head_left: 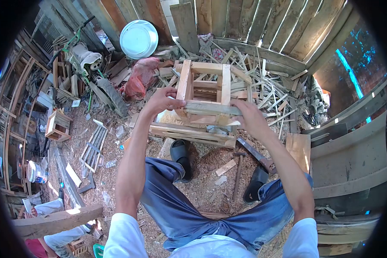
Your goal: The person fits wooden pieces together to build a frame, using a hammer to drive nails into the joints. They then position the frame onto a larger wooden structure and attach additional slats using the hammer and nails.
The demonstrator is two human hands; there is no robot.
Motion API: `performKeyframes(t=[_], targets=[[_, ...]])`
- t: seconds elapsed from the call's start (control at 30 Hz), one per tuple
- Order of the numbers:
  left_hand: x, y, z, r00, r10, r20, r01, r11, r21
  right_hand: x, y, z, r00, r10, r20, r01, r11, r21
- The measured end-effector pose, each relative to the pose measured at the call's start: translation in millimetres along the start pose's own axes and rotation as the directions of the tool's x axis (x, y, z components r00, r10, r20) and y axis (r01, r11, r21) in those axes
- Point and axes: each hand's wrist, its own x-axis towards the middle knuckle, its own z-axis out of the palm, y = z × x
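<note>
A small open wooden frame (225, 84) of square posts and crosspieces stands before me on a low wooden bench (193, 133). Across its near side lies a greyish wooden strip (208, 108). My left hand (164, 103) is closed on the strip's left end, its fingers close to the frame's left post. At the other end, my right hand (250, 117) grips the strip between thumb and fingers. The undersides of both grips are hidden. Below the bench, a handsaw (256, 152) and a hammer (238, 176) lie on the ground near my feet.
Scrap sticks (271, 92) are heaped behind the frame. A pale metal basin (138, 39) leans at the plank wall, above a red plastic bag (141, 78). Slatted wood (94, 146) lies on the shavings to the left. Another person's leg (66, 236) shows at lower left, near a beam (58, 221).
</note>
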Motion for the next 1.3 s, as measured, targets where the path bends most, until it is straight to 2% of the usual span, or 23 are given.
performKeyframes(t=[0.17, 0.33, 0.4, 0.67, 0.93, 1.0, 1.1, 1.3], targets=[[-11.0, 2.3, 1.8, 1.0, 0.01, 0.009, -0.011, 0.998, 0.056, -1.8, -0.7, -3.6, 0.998, 0.012, 0.056, -0.01, 0.999, -0.04], [-15.7, 8.4, 2.7, 1.0, -0.012, 0.0, 0.012, 1.0, 0.029, -0.3, -7.5, -14.8, 0.998, 0.03, 0.052, -0.032, 0.999, 0.043], [-16.3, 6.8, 2.9, 0.997, -0.001, 0.075, -0.003, 0.999, 0.049, -3.6, -9.5, -14.9, 0.998, 0.029, 0.061, -0.032, 0.998, 0.05], [-19.3, 6.4, 10.0, 0.995, 0.023, 0.093, -0.033, 0.994, 0.108, -17.0, -7.5, -9.5, 0.995, 0.019, 0.097, -0.025, 0.998, 0.06], [-23.0, 9.7, 13.7, 0.997, 0.005, 0.078, -0.011, 0.997, 0.073, -21.5, -6.6, -19.4, 0.998, -0.036, 0.043, 0.036, 0.999, 0.017], [-24.5, 11.3, 15.7, 1.0, 0.018, 0.02, -0.019, 0.998, 0.052, -22.3, -6.4, -18.4, 0.999, -0.036, 0.027, 0.036, 0.999, 0.016], [-23.8, 11.7, 16.2, 0.998, 0.057, 0.031, -0.059, 0.996, 0.06, -19.8, -1.4, -15.2, 0.999, -0.038, 0.013, 0.038, 0.999, 0.029], [-23.1, 10.1, 14.5, 0.999, 0.033, 0.016, -0.034, 0.996, 0.08, -17.7, -3.8, -10.0, 1.0, 0.005, -0.009, -0.004, 0.99, 0.142]])
